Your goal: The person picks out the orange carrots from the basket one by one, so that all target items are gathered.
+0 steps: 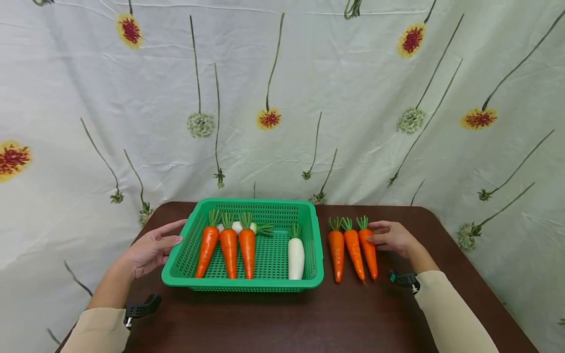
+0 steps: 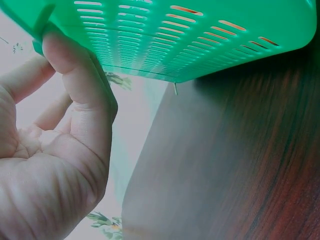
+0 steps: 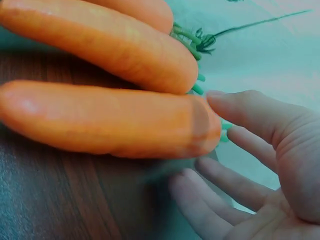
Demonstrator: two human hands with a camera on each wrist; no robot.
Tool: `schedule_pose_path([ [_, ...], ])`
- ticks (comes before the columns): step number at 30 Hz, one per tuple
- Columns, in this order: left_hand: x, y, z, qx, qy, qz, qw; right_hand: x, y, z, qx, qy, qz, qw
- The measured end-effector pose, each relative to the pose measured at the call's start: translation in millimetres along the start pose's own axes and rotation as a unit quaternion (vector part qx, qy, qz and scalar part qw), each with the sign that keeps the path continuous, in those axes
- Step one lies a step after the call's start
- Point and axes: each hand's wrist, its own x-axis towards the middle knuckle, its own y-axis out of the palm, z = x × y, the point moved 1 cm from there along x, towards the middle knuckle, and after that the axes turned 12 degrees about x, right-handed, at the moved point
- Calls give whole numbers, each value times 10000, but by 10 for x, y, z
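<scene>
My left hand point(image 1: 147, 250) is at the left side of a green plastic basket point(image 1: 320, 260), thumb and index fingertips right at its rim. In the left wrist view the thumb point(image 2: 62, 55) overlaps the basket's edge, fingers loosely extended. Three carrots point(image 1: 228, 247) lie side by side in the basket, partly covering a white radish point(image 1: 237, 227). Another white radish point(image 1: 296, 259) lies at the basket's right. Three more carrots point(image 1: 353, 245) lie on the table. Around the top of the rightmost carrot point(image 3: 110, 120) my right hand point(image 1: 393, 238) is spread, thumb tip at its upper edge.
Everything stands on a dark brown wooden table point(image 1: 282, 323). Behind and beside it hangs a pale cloth point(image 1: 247, 162) with printed flowers. The table carrots lie just right of the basket, their green tops facing the cloth.
</scene>
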Motion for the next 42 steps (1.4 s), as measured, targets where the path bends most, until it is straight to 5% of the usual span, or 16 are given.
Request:
schedule_pose_path([
  [6, 15, 0, -10, -49, 49, 93, 9999, -8, 42, 140, -942, -579, -758, 9910],
  [10, 17, -5, -6, -67, 41, 120, 9999, -42, 123, 279, -1156, -994, -837, 9848],
  [22, 13, -4, 5, -2, 49, 87, 10000, -109, 472, 679, -976, -1575, -344, 9821],
  [42, 33, -31, 25, 173, -39, -49, 9998, -78, 1176, 1140, -756, -1672, 624, 9810],
])
